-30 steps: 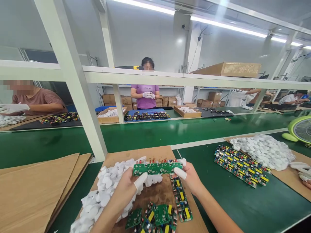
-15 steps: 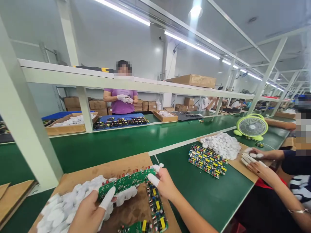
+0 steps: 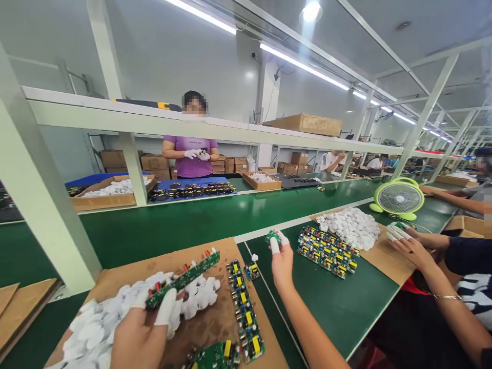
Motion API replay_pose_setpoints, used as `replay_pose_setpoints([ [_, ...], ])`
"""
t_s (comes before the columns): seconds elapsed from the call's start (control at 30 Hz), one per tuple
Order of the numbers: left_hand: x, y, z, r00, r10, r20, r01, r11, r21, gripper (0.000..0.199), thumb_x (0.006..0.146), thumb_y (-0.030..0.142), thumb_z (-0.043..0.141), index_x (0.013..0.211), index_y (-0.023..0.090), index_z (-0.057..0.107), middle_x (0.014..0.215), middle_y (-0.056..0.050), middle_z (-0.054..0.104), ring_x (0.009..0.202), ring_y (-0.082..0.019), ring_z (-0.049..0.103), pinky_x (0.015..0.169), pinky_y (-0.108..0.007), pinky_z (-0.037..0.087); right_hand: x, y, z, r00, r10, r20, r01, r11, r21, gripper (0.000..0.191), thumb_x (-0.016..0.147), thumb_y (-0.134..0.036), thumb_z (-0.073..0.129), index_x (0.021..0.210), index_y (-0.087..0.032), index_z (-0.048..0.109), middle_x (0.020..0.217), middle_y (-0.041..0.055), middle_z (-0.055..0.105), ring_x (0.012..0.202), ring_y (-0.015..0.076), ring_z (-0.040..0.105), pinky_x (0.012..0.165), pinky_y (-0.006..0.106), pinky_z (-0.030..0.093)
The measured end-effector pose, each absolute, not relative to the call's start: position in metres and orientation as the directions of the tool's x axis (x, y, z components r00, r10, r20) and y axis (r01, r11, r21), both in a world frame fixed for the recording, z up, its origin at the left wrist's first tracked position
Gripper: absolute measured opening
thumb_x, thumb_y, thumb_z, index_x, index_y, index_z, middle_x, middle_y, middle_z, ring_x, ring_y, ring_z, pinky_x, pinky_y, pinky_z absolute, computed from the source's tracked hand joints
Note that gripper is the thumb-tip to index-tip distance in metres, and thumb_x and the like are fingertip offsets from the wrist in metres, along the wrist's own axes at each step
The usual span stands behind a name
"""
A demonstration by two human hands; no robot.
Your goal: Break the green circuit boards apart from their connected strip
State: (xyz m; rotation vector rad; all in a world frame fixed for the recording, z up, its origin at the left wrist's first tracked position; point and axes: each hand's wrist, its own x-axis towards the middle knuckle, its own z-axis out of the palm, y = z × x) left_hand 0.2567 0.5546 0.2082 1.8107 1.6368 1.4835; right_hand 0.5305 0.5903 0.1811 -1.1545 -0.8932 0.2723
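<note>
My left hand (image 3: 140,333), with white finger cots, grips one end of a long green circuit board strip (image 3: 183,278) held over a heap of white round pads (image 3: 115,312). My right hand (image 3: 280,256) is stretched out to the right above the green belt, pinching a small green board piece (image 3: 272,237) between cot-covered fingertips. Close to that hand a small single board (image 3: 251,270) lies at the cardboard's edge. A row of boards with yellow parts (image 3: 244,307) lies on the brown cardboard sheet (image 3: 161,264) between my arms.
A co-worker's hands (image 3: 403,241) work at the right beside a stack of boards (image 3: 326,249) and a pile of white pads (image 3: 351,227). A green desk fan (image 3: 400,199) stands behind. A white frame post (image 3: 38,205) rises at left. Across the belt a person in purple stands.
My right hand let go of the long strip's end and swung right over the belt, now holding a small board piece. The left hand keeps the strip. The view turned right.
</note>
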Motion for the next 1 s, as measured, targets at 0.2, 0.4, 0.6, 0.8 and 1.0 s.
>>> replay_pose_setpoints([
  [0.2, 0.256, 0.558, 0.217, -0.300, 0.901, 0.314, 0.365, -0.196, 0.910, 0.029, 0.066, 0.046, 0.055, 0.081, 0.022, 0.060, 0.079, -0.002, 0.070, 0.087, -0.028, 0.064, 0.079, -0.039, 0.051, 0.540, 0.597, 0.171, 0.607, 0.696, 0.384, 0.179, 0.352, -0.919, 0.048, 0.070, -0.042, 0.049, 0.106, -0.010, 0.053, 0.100, 0.0156, 0.065, 0.087, 0.0234, 0.063, 0.073, 0.035, 0.051],
  [0.4, 0.265, 0.559, 0.213, -0.282, 0.942, 0.181, 0.057, -0.172, 0.983, 0.039, 0.057, 0.042, 0.065, 0.089, 0.020, 0.059, 0.089, -0.004, 0.069, 0.093, -0.028, 0.062, 0.087, -0.040, 0.049, 0.548, 0.597, 0.163, 0.530, 0.789, 0.310, 0.303, 0.165, -0.939, 0.034, 0.065, -0.027, 0.043, 0.084, -0.012, 0.067, 0.085, 0.0112, 0.068, 0.081, 0.0239, 0.063, 0.074, 0.034, 0.047],
  [0.6, 0.269, 0.557, 0.212, -0.257, 0.963, 0.079, -0.152, -0.121, 0.981, 0.042, 0.050, 0.034, 0.072, 0.087, 0.020, 0.057, 0.100, -0.004, 0.066, 0.098, -0.027, 0.059, 0.093, -0.041, 0.045, 0.558, 0.594, 0.157, 0.498, 0.824, 0.271, 0.439, 0.030, -0.898, 0.009, 0.053, -0.014, 0.055, 0.053, -0.018, 0.063, 0.069, 0.0089, 0.064, 0.089, 0.0302, 0.058, 0.080, 0.039, 0.041],
  [0.8, 0.273, 0.555, 0.211, -0.178, 0.983, 0.046, -0.164, -0.076, 0.984, 0.045, 0.051, 0.046, 0.075, 0.082, 0.017, 0.059, 0.093, -0.005, 0.068, 0.077, -0.021, 0.064, 0.082, -0.036, 0.051, 0.546, 0.585, 0.177, 0.434, 0.840, 0.327, 0.389, 0.153, -0.908, 0.034, 0.067, -0.028, 0.056, 0.094, -0.011, 0.066, 0.102, 0.0169, 0.062, 0.099, 0.0299, 0.054, 0.087, 0.044, 0.041],
  [1.0, 0.283, 0.543, 0.207, 0.047, 0.993, 0.104, -0.015, -0.103, 0.995, 0.042, 0.063, 0.049, 0.067, 0.086, 0.015, 0.060, 0.080, -0.006, 0.070, 0.069, -0.021, 0.066, 0.072, -0.034, 0.053, 0.502, 0.559, 0.192, -0.110, 0.928, 0.357, -0.012, 0.358, -0.934, 0.044, 0.074, -0.042, 0.057, 0.111, -0.018, 0.061, 0.094, 0.0087, 0.067, 0.079, 0.0203, 0.063, 0.074, 0.034, 0.050],
])
